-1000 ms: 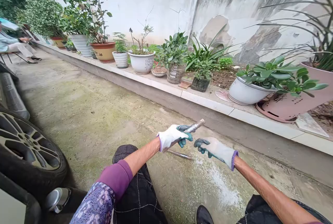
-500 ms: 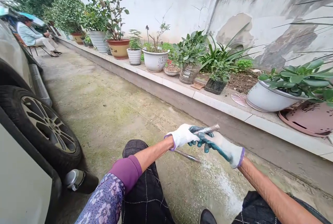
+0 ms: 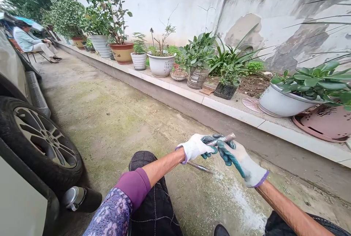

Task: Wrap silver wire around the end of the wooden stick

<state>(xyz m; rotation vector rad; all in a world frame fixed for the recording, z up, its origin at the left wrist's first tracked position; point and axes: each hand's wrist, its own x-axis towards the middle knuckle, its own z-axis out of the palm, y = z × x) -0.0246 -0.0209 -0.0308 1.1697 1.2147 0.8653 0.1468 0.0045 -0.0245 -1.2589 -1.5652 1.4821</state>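
Both of my hands wear white knit gloves with dark green coated palms and purple cuffs. My left hand (image 3: 197, 146) is closed round a short silvery metal rod (image 3: 223, 139), which tilts up to the right and has a ridged, wrapped-looking surface. Against the same rod, my right hand (image 3: 241, 159) has its fingers curled round the part near the far end. Below my left wrist shows a second thin metal rod (image 3: 201, 167), partly hidden by that arm. White powder (image 3: 244, 203) is scattered on the concrete beneath my hands.
A low tiled ledge (image 3: 189, 92) with several potted plants runs along the stained wall. At left are a car wheel (image 3: 44, 135) and a dark flask (image 3: 82, 199) beside it. A seated person (image 3: 33, 40) is far back. My knee (image 3: 148, 188) is close below.
My right hand has shifted slightly right and turned a little along the rod. My left hand still grips it, slightly further right. The whole view has shifted a little.
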